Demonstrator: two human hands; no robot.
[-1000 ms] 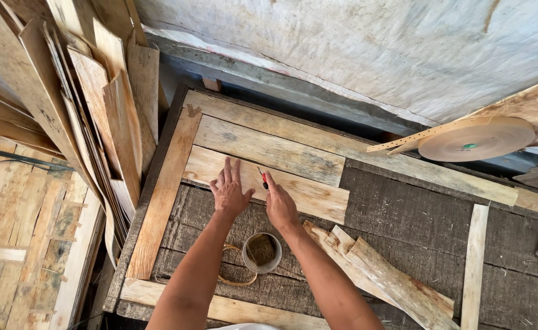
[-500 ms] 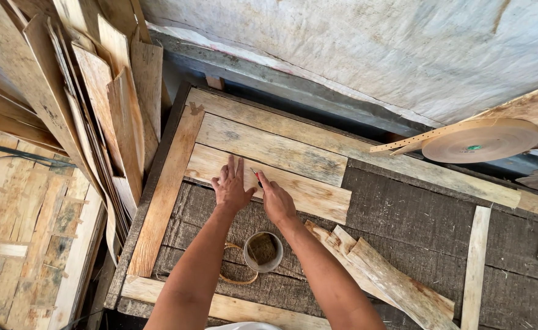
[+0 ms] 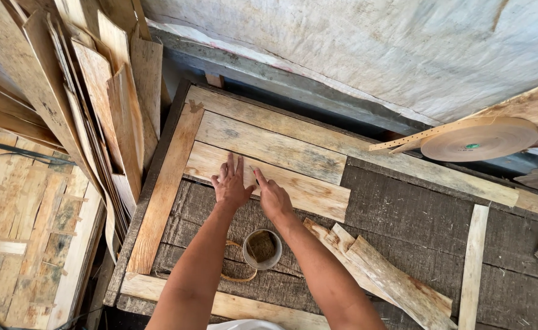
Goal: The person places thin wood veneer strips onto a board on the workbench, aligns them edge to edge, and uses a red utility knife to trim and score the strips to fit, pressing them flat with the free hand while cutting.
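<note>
2 hands [image 3: 250,189] flat on 1 pale plank [image 3: 305,189], 1 cup [image 3: 261,249] nr wrists.

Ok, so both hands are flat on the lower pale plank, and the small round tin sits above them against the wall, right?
Not quite. Both hands, left hand and right hand, do rest on the pale plank, but the head view shows the round tin below them, between the forearms.

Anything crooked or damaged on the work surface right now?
Both hands press flat on a pale board. Beside them, rough wood offcuts lie heaped at a slant, with splintered ends, unlike the squarely laid boards.
</note>
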